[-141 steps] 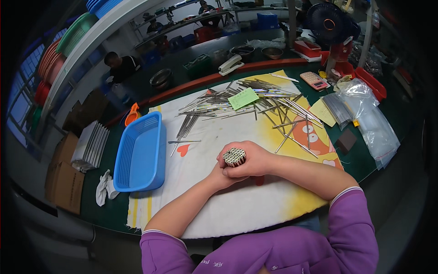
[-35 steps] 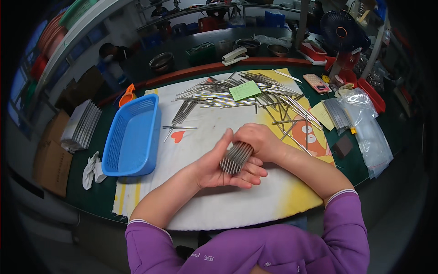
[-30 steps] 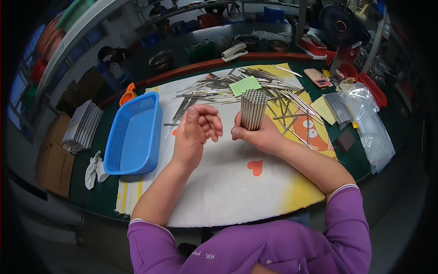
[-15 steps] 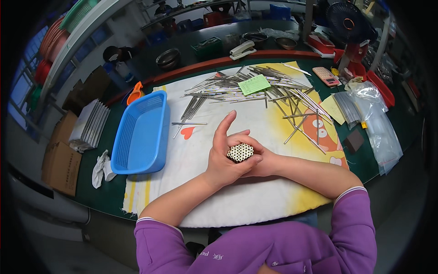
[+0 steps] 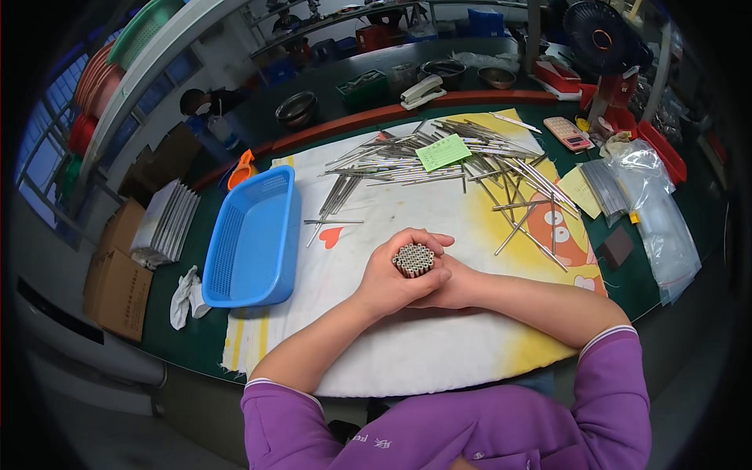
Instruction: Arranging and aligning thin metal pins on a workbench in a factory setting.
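Tube bundle (image 5: 413, 262), right of blue basket (image 5: 285, 258)
Silvery, hollow-ended, packed; left hand (image 5: 384, 276) and right hand (image 5: 455, 285) wrap it closely.

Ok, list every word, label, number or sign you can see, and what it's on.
I don't copy wording out, so by place:
Purple shirt: pale lettering on the chest, partly lost in folds.
Green slip on the loose tubes: print, too small to read.
Carton: dark print, too small to read.
Calculator: key markings too small to read.
Yellow paper: too faint to tell.
Tube bundle: none visible.
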Motion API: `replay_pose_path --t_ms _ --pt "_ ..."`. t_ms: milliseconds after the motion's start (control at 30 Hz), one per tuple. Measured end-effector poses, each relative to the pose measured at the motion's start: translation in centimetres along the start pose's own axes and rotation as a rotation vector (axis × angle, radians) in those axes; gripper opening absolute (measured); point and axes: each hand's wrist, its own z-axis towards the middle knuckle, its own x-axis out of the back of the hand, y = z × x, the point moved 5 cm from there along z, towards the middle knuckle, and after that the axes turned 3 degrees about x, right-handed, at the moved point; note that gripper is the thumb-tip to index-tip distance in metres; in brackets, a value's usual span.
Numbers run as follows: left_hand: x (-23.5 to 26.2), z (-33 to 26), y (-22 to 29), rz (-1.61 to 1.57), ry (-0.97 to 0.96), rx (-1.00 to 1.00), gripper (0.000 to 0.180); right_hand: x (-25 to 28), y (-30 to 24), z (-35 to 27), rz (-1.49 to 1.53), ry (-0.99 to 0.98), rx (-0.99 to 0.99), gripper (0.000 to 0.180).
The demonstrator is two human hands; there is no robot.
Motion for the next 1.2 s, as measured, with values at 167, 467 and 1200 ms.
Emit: replay_pose_path --t_ms 167,467,1200 --pt "-0.1 -0.1 0.1 0.042 0.029 -0.014 0.021 -0.2 0.6 0.2 0.039 -0.03 -0.035 0.035" --pt "-0.3 -0.5 -0.1 0.073 0.071 -0.061 0.023 -0.2 0.1 0.2 -0.043 -0.05 0.02 0.035" --pt "-0.6 -0.9 1.0 0.297 0.124 -0.202 0.019 -0.5 -0.2 0.1 -0.024 -0.071 0.051 0.035"
